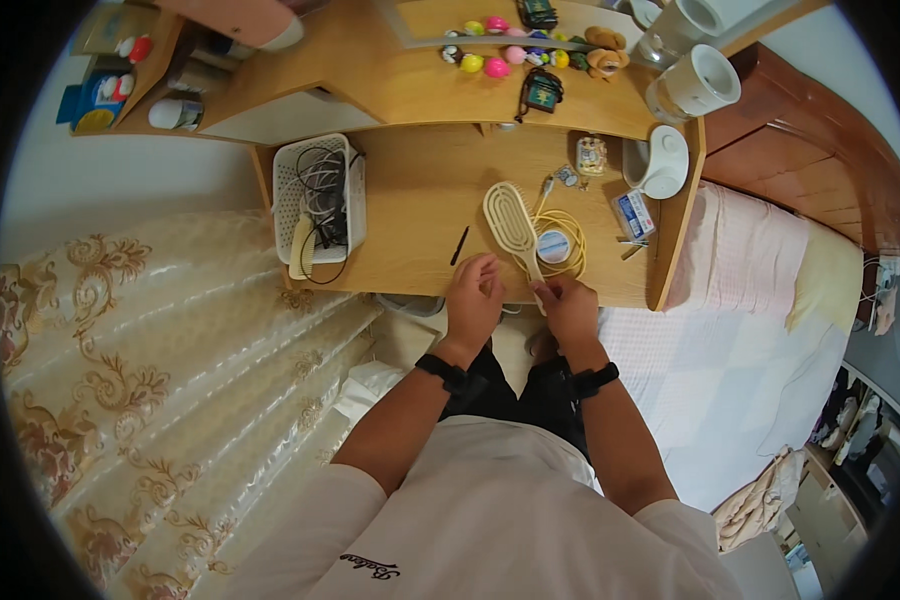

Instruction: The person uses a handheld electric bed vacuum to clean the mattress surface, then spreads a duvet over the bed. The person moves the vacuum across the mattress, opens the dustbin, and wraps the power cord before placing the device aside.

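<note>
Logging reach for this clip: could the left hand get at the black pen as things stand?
Probably yes: the left hand looks empty, and the black pen lies on the desk just beyond it, with nothing visible between them.

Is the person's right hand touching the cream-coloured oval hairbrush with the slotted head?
Touching. The head view shows the right hand with its fingers closed on the hairbrush at its handle's lower end.
</note>
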Motion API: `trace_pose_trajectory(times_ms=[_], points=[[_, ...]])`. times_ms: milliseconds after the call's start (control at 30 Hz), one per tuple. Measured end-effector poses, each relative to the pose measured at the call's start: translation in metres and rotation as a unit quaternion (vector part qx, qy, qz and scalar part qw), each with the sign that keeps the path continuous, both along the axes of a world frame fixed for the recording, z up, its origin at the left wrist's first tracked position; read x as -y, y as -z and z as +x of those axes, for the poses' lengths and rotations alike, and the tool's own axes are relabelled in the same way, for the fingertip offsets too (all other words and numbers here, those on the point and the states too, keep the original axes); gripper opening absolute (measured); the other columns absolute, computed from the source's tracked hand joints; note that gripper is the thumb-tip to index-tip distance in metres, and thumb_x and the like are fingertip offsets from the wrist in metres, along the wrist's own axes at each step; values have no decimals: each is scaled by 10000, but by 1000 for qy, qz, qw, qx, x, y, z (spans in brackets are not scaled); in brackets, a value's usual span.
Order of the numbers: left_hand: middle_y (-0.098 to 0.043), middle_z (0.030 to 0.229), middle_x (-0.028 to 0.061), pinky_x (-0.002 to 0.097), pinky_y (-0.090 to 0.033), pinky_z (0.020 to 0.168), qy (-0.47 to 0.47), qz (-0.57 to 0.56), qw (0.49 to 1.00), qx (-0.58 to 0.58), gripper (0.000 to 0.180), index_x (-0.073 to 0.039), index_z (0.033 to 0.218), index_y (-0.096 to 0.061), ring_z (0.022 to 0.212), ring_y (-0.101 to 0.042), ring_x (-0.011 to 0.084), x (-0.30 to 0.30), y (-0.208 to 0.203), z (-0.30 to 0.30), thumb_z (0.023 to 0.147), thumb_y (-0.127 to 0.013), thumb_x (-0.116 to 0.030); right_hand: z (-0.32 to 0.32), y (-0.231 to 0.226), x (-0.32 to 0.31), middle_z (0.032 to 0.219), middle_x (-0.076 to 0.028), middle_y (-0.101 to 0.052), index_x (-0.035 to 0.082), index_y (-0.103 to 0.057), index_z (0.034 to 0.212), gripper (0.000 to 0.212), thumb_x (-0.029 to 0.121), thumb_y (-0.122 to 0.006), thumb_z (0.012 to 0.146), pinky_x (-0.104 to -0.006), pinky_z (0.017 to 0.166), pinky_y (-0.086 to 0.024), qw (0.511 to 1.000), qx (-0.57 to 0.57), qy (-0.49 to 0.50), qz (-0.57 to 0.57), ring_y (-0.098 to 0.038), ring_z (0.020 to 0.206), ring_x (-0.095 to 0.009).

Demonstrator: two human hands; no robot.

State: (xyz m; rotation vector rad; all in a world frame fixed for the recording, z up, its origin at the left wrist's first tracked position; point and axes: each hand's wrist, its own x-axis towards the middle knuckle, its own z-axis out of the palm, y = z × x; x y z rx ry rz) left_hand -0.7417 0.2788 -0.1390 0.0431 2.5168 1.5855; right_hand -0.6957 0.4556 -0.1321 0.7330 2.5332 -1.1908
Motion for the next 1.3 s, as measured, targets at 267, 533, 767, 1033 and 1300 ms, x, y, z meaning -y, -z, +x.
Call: trace_pose_trajectory(times_ms=[267, 533, 767, 1033, 1300], points=[[-644, 1104, 130, 389, -558, 826, 23, -130, 988, -82, 367, -19, 1223, -636, 871, -657, 269, 56, -15, -42, 870, -737, -35, -15, -19, 8, 868, -175, -755, 47, -736, 933, 485, 531, -747, 916, -496, 731, -574, 986, 79, -32, 141, -734, 824, -394], [-656, 944, 92, 324, -552, 747, 86, -79, 992, -49, 342, -10, 1184, -641, 790, -634, 180, 41, -35, -49, 860, -749, 11, 19, -57, -3, 1099, -195, -742, 47, -677, 1123, 516, 520, -736, 925, -483, 811, -585, 989, 55, 49, 126, -729, 975, -393], [-705, 865, 63, 277, -551, 757, 359, 25, 930, 78, 256, 17, 1105, -663, 792, -651, 110, -7, -90, -22, 889, -795, -23, 170, -91, -51, 910, -194, -744, 20, -705, 1050, 319, 301, -784, 921, -436, 705, -570, 981, -60, 177, 50, -728, 786, -355], [-703, 876, 36, 281, -560, 770, 616, 37, 782, 92, 176, 9, 1094, -678, 826, -656, 96, -121, -137, 94, 941, -753, -33, 425, -81, -47, 873, -173, -758, 25, -716, 1042, 246, 245, -766, 943, -410, 703, -582, 897, 48, 434, 67, -748, 780, -321], [-673, 945, 41, 289, -563, 841, 675, 7, 689, 264, 155, 15, 1167, -645, 891, -673, 132, -179, -135, 314, 1012, -650, 3, 662, -71, 10, 894, -164, -765, 19, -720, 1064, 323, 310, -760, 932, -406, 740, -585, 783, -47, 620, 2, -738, 794, -309]])
